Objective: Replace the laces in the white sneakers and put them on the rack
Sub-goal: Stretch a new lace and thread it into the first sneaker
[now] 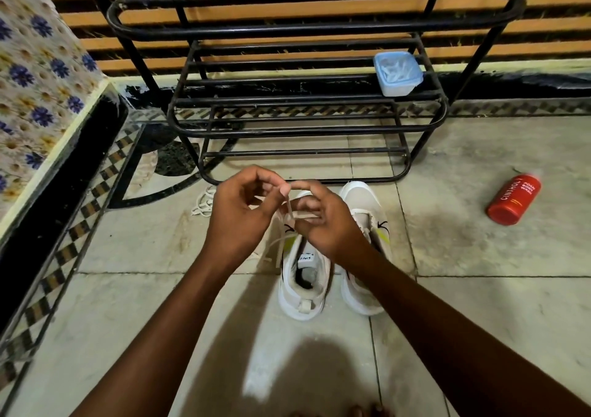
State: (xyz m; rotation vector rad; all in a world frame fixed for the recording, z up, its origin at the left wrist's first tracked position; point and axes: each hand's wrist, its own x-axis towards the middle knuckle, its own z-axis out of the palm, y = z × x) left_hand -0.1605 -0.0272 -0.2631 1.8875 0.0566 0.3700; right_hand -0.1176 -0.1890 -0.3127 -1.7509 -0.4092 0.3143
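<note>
A red bottle [514,199] lies on the floor [479,288] to your right, a lidded plastic box [397,73] sits on the black rack [307,106] ahead, and a loose lace [202,203] lies at left. The two white sneakers [303,276] stand side by side just before the rack. Your left hand [240,215] and right hand [326,221] each pinch the cream lace [289,211] over the left shoe. Bare floor lies open around them.
</note>
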